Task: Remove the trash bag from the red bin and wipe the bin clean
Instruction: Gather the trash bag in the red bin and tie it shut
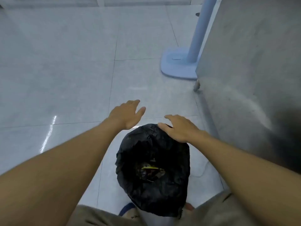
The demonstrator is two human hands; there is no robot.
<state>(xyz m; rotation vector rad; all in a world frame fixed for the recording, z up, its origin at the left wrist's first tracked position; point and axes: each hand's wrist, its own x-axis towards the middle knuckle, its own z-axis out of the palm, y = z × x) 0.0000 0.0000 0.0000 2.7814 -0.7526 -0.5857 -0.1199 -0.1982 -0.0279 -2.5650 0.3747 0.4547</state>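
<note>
Your left hand point(126, 115) hovers with fingers spread apart and empty, just beyond the far left edge of the trash bag point(153, 162), not touching it as far as you can tell. Your right hand point(180, 128) is also spread flat, holding nothing; its thumb and palm lie over the bag's far right rim. Below and between your hands, the black bag drapes over its bin so fully that no red shows. Deep inside lies some trash point(150, 171) with a yellow streak. Right of your right hand stands a grey metal cabinet point(254, 75); beyond it, a pale blue stand point(179, 66) rests on the tiled floor point(65, 70).
</note>
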